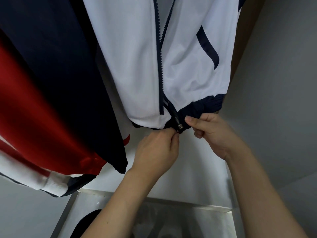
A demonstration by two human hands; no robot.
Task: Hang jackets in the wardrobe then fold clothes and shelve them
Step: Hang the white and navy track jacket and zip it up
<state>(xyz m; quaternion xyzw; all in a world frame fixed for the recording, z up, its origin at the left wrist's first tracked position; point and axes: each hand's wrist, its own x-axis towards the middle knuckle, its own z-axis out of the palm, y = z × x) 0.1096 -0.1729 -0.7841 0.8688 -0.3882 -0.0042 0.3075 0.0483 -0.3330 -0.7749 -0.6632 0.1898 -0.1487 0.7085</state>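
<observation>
Jacket (137, 57), white with navy trim, hangs beside a red and navy garment (42, 100). Left hand (157, 150) pinches its zipper pull (179, 128) at the hem; right hand (211, 133) grips the hem just beside it.

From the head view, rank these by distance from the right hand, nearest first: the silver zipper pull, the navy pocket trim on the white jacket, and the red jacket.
1. Silver zipper pull, just left of the right hand.
2. Navy pocket trim, above on the white jacket.
3. Red jacket, far left.

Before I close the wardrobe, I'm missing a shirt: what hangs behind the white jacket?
Left of the white jacket hangs a navy and red jacket. Directly behind it, the fabric covers everything.
</observation>
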